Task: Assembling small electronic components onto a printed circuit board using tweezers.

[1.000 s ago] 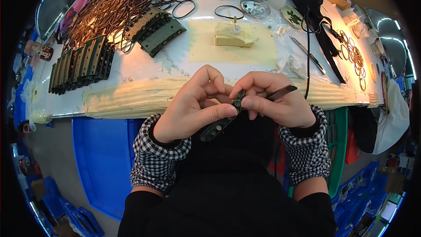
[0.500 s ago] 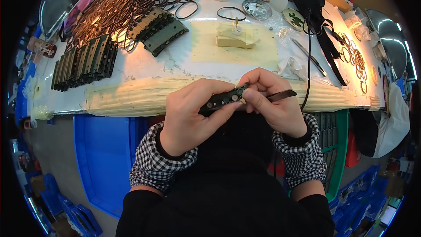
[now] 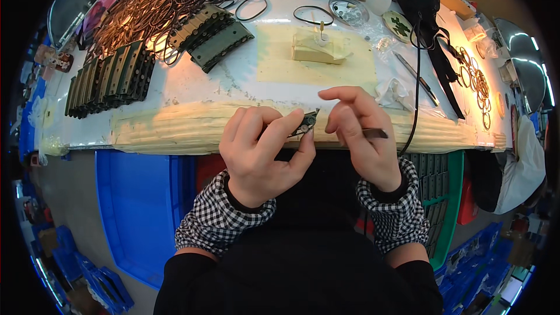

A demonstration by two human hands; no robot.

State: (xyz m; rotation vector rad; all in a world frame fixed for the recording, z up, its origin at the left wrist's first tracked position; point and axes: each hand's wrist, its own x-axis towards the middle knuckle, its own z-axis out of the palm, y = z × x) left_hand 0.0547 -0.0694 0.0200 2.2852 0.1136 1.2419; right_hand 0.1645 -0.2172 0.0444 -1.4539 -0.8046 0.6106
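Note:
My left hand (image 3: 256, 154) grips a narrow dark green part (image 3: 304, 123) with small round metal pieces along its side. The fingers cover most of it, and its right end sticks out between thumb and index finger. Just to the right, apart from the part, is my right hand (image 3: 364, 140), with index finger and thumb spread. A thin dark tool with a flat, tapered end (image 3: 376, 133) is tucked in its lower fingers; its other end is hidden. Both hands are above the padded front edge of the table (image 3: 175, 131).
Dark green strips stand in a row (image 3: 111, 81) at left, near two stacked green blocks (image 3: 221, 46) and a heap of brown bands (image 3: 146, 11). A yellowish block (image 3: 318, 49) sits mid-table. A pen-like tool (image 3: 417, 79) lies right. Below are a blue bin (image 3: 137, 210) and green crate (image 3: 455, 210).
My right hand has come away from the green part, its index finger and thumb opening. My left hand has shifted slightly right and tilted the part, covering more of it.

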